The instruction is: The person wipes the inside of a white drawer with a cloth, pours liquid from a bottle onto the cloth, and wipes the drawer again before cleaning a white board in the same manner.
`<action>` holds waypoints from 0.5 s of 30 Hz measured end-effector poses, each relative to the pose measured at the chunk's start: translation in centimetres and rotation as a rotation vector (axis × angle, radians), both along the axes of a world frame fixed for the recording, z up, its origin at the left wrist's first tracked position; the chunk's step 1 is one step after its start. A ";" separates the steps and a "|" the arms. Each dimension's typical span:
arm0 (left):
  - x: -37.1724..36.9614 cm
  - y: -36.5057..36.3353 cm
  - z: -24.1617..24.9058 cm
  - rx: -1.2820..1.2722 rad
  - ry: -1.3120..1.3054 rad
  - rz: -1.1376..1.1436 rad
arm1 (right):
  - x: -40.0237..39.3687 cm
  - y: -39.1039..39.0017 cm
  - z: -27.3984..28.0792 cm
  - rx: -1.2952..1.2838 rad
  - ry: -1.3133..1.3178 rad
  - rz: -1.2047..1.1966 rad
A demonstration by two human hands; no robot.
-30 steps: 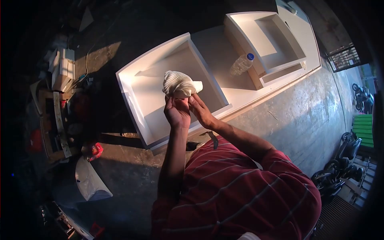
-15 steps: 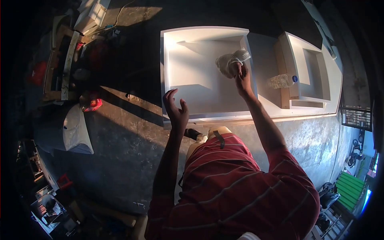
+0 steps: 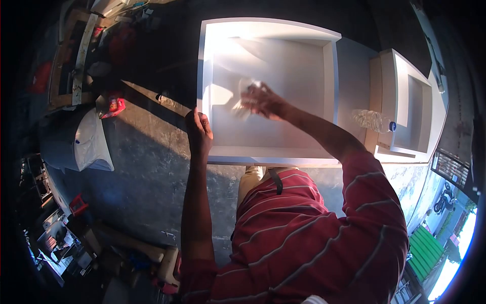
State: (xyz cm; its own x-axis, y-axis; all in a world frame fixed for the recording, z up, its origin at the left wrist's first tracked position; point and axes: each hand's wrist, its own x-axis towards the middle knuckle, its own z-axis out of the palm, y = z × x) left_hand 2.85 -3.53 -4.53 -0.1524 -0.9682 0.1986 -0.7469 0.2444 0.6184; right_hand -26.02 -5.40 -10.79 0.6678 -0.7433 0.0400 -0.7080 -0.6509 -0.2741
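Two hands, but only one is on the job. The right hand is closed around a bunched white cloth, pressing it on the inner floor of the big white box, toward its left wall. The left hand is curled over the box's near-left edge, holding nothing else. So the cloth sits up and right of the left hand, with the right arm reaching across.

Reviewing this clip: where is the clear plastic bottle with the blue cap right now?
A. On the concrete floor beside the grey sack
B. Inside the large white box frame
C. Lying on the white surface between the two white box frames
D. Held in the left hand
C: the plastic bottle lies on its side between the large white box frame and the smaller white frame.
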 end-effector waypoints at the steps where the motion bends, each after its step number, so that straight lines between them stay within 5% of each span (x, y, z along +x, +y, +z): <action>1: -0.1 0.0 0.3 0.008 -0.006 0.004 | -2.0 -2.5 -0.9 -0.077 0.016 -0.181; 3: -0.6 0.4 1.2 0.094 -0.018 0.055 | -5.9 -5.7 -0.4 -0.141 0.006 -0.566; 5: -0.9 0.5 2.1 0.146 -0.036 0.067 | -6.5 -5.7 -0.6 -0.165 -0.094 -0.624; 7: -0.9 0.1 2.2 0.182 -0.052 0.076 | -3.2 -1.5 0.2 -0.034 0.179 -0.306; 9: -0.8 0.3 2.1 0.132 -0.082 0.067 | -1.7 5.1 0.9 0.115 0.054 0.070; 12: -0.6 0.5 1.5 0.105 -0.138 0.077 | -4.7 7.0 1.4 0.099 -0.072 0.126; 15: -0.5 0.5 1.3 0.143 -0.104 0.084 | -9.1 -1.1 1.1 -0.080 0.065 -0.356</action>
State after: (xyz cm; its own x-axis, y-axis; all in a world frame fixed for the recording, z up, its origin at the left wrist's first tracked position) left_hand 2.38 -3.06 -3.25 -0.0828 -0.9955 0.0452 -0.8226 0.0939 0.5609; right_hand -35.10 -6.53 -9.66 0.3712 -0.9256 0.0734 -0.9081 -0.3784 -0.1794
